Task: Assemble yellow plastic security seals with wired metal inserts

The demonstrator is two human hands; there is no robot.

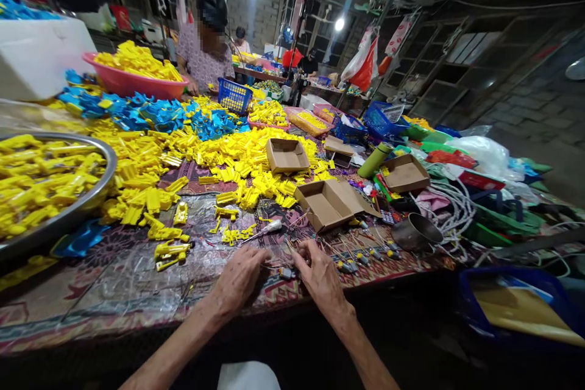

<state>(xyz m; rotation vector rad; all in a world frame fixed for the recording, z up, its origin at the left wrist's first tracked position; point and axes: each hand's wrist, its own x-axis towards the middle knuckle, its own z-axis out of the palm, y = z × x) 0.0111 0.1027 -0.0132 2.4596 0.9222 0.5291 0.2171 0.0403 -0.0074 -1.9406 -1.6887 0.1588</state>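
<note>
My left hand [240,277] and my right hand [320,274] rest close together at the near edge of the patterned table cover [114,280], fingers curled. Between them lies a small dark motor-like part with thin wires [287,272]; the fingers of both hands pinch at it, though what each hand holds is too small to name. A screwdriver with a white handle [267,230] lies just beyond my left hand. Several small wired parts [361,256] are scattered to the right of my right hand. Loose yellow plastic pieces [169,250] lie left of my left hand.
A big heap of yellow parts [247,164] and blue parts [150,113] covers the table. A metal basin [98,192] stands left, open cardboard boxes [326,201] ahead, a metal cup [414,233] right. A person [205,42] sits at the far side.
</note>
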